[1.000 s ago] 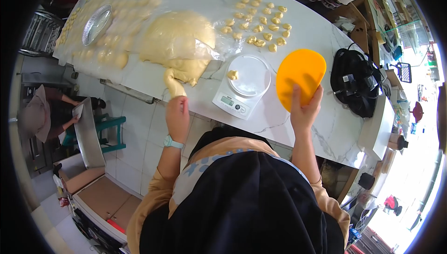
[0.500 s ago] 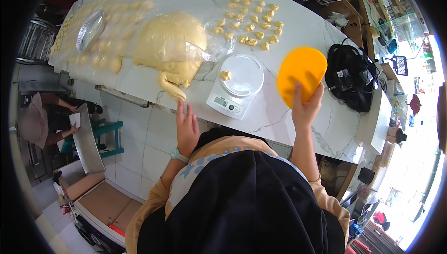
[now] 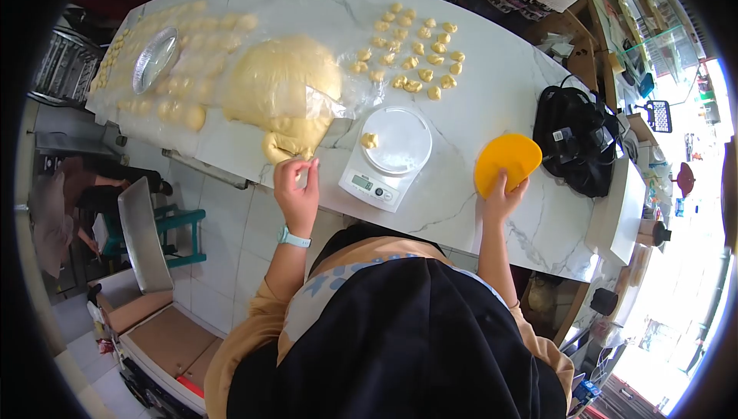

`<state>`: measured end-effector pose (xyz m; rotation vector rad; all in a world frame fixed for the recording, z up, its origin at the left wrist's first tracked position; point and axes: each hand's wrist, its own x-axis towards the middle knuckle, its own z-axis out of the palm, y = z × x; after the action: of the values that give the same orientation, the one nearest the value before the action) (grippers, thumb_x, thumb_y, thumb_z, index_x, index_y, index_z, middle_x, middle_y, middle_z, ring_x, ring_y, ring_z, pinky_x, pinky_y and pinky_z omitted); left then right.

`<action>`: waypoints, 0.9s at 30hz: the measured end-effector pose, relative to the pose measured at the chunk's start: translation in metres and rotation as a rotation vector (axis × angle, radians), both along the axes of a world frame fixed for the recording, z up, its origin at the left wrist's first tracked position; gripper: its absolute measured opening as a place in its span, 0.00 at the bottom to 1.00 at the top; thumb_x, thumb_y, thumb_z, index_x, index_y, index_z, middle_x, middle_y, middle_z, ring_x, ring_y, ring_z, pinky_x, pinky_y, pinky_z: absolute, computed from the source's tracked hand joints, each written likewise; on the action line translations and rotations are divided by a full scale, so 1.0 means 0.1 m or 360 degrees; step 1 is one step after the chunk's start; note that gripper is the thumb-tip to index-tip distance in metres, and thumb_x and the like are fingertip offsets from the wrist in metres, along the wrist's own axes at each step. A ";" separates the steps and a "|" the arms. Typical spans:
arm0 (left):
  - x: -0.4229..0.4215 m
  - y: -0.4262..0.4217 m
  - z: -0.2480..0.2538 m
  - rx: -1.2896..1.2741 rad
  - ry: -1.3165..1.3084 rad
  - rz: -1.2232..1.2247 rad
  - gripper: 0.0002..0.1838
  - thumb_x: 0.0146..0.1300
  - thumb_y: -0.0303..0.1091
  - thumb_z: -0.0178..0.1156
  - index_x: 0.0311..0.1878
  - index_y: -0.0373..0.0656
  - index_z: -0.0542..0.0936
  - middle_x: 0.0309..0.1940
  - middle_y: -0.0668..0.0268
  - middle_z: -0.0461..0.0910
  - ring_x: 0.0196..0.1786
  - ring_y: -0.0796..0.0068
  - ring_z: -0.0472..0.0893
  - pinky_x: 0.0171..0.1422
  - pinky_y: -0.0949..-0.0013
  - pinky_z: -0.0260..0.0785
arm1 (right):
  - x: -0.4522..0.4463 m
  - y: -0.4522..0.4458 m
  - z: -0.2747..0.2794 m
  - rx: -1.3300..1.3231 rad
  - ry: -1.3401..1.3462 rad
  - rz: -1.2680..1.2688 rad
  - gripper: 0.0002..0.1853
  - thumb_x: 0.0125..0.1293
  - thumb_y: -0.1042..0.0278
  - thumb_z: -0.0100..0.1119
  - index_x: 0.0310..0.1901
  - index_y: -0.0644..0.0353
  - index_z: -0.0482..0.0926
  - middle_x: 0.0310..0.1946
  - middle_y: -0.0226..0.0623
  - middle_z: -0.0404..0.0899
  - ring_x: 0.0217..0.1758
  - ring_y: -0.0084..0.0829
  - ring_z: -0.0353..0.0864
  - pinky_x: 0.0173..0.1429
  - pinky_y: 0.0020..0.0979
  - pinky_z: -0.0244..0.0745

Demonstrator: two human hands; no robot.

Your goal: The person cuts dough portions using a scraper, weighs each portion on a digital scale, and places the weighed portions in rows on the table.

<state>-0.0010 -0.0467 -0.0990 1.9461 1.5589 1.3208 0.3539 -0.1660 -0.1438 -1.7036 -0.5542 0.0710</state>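
My left hand point(image 3: 296, 197) is at the table's near edge, its fingers curled against the loose end of a big mass of yellow dough point(image 3: 280, 73); the exact grip is partly hidden. Plastic sheeting covers most of that dough. My right hand point(image 3: 503, 197) grips a yellow-orange dough scraper point(image 3: 507, 159) over the right part of the table. Between my hands stands a white kitchen scale point(image 3: 396, 142) with a lit display. One small dough piece point(image 3: 370, 141) rests on the left side of its round plate.
Several small dough pieces point(image 3: 419, 50) lie in loose rows beyond the scale. Dough balls point(image 3: 184, 88) sit under plastic at left, with a foil tray point(image 3: 154, 60) on top. A black bag point(image 3: 576, 138) lies at right. Other people are at the far side and lower left.
My left hand has moved up to the dough's end and its fingers have curled. My right hand has lowered the scraper slightly to the right. The person at left has shifted.
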 end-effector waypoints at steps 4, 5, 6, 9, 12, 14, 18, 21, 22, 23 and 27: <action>-0.22 -0.14 -0.25 -0.0189 0.0328 0.0391 0.15 0.53 0.38 0.73 0.33 0.44 0.76 0.35 0.68 0.80 0.36 0.68 0.76 0.45 0.62 0.60 | -0.05 0.11 0.18 0.0158 0.0072 0.0064 0.21 0.68 0.69 0.59 0.59 0.63 0.66 0.49 0.37 0.75 0.52 0.29 0.76 0.56 0.30 0.72; -0.28 -0.18 -0.27 -0.0177 0.0356 0.0435 0.14 0.53 0.40 0.73 0.33 0.45 0.77 0.35 0.70 0.80 0.38 0.68 0.76 0.46 0.62 0.59 | -0.15 0.18 0.31 0.0217 0.0123 0.0108 0.20 0.68 0.69 0.59 0.59 0.63 0.66 0.49 0.37 0.75 0.52 0.28 0.76 0.55 0.29 0.73; -0.31 -0.21 -0.26 -0.0165 0.0388 0.0476 0.14 0.53 0.41 0.73 0.34 0.46 0.78 0.35 0.71 0.80 0.39 0.69 0.77 0.48 0.61 0.58 | -0.30 0.30 0.50 0.0252 0.0150 0.0251 0.20 0.68 0.70 0.59 0.58 0.62 0.66 0.49 0.36 0.75 0.51 0.27 0.76 0.54 0.29 0.73; -0.45 -0.25 -0.28 -0.0136 0.0436 0.0456 0.12 0.54 0.41 0.72 0.35 0.49 0.81 0.36 0.74 0.82 0.42 0.71 0.78 0.50 0.61 0.58 | -0.94 0.65 0.94 0.0232 0.0213 0.0777 0.17 0.69 0.72 0.58 0.57 0.61 0.67 0.48 0.34 0.75 0.48 0.25 0.77 0.51 0.27 0.74; -0.55 -0.22 -0.31 -0.0088 0.0468 0.0359 0.09 0.54 0.40 0.71 0.36 0.50 0.83 0.36 0.75 0.83 0.43 0.71 0.78 0.51 0.61 0.58 | -1.58 0.92 1.14 -0.0397 0.0114 0.1672 0.21 0.68 0.65 0.59 0.58 0.57 0.65 0.31 0.44 0.81 0.32 0.35 0.83 0.37 0.35 0.77; -0.59 -0.21 -0.31 -0.0038 0.0481 0.0303 0.09 0.53 0.37 0.71 0.36 0.50 0.83 0.35 0.74 0.83 0.44 0.71 0.78 0.50 0.62 0.59 | -2.00 1.18 1.22 -0.0716 -0.0429 0.2259 0.23 0.68 0.62 0.54 0.62 0.54 0.62 0.34 0.54 0.81 0.35 0.54 0.81 0.37 0.47 0.76; -0.65 -0.23 -0.32 -0.0032 0.0464 0.0264 0.10 0.50 0.33 0.72 0.35 0.48 0.82 0.35 0.72 0.82 0.44 0.68 0.78 0.50 0.61 0.60 | -2.57 1.66 1.17 -0.0705 -0.0959 0.2583 0.24 0.65 0.65 0.54 0.62 0.52 0.63 0.28 0.47 0.81 0.30 0.52 0.82 0.34 0.46 0.76; -0.73 -0.27 -0.40 -0.0129 0.0470 0.0262 0.12 0.47 0.30 0.72 0.35 0.47 0.81 0.37 0.70 0.82 0.45 0.66 0.78 0.51 0.60 0.62 | -2.82 1.73 1.11 -0.1105 -0.1160 0.2776 0.24 0.64 0.67 0.54 0.61 0.53 0.63 0.30 0.46 0.81 0.33 0.49 0.83 0.35 0.45 0.77; -0.74 -0.29 -0.41 -0.0162 0.0474 0.0262 0.13 0.45 0.30 0.72 0.35 0.47 0.81 0.38 0.70 0.82 0.46 0.66 0.77 0.52 0.60 0.62 | -2.83 1.68 1.02 -0.0994 -0.1159 0.2730 0.23 0.64 0.67 0.54 0.61 0.53 0.63 0.31 0.46 0.81 0.34 0.48 0.83 0.35 0.45 0.77; -0.76 -0.29 -0.41 -0.0135 0.0392 0.0225 0.12 0.46 0.30 0.73 0.35 0.47 0.81 0.36 0.69 0.82 0.45 0.65 0.78 0.51 0.59 0.64 | -2.84 1.57 0.87 -0.0884 -0.1162 0.2680 0.23 0.64 0.68 0.53 0.61 0.54 0.63 0.33 0.46 0.80 0.36 0.48 0.83 0.35 0.45 0.77; -0.78 -0.31 -0.33 -0.0090 0.0121 0.0045 0.12 0.46 0.28 0.73 0.33 0.46 0.80 0.33 0.67 0.82 0.39 0.63 0.80 0.46 0.60 0.69 | -2.65 1.22 0.56 -0.0387 -0.1032 0.2396 0.23 0.63 0.70 0.56 0.60 0.56 0.65 0.35 0.45 0.79 0.38 0.47 0.83 0.34 0.43 0.78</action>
<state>-0.0794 -0.0773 -0.1316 1.9680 1.6469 1.2128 0.0890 -0.0439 -0.0875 -1.1335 -2.2769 0.6827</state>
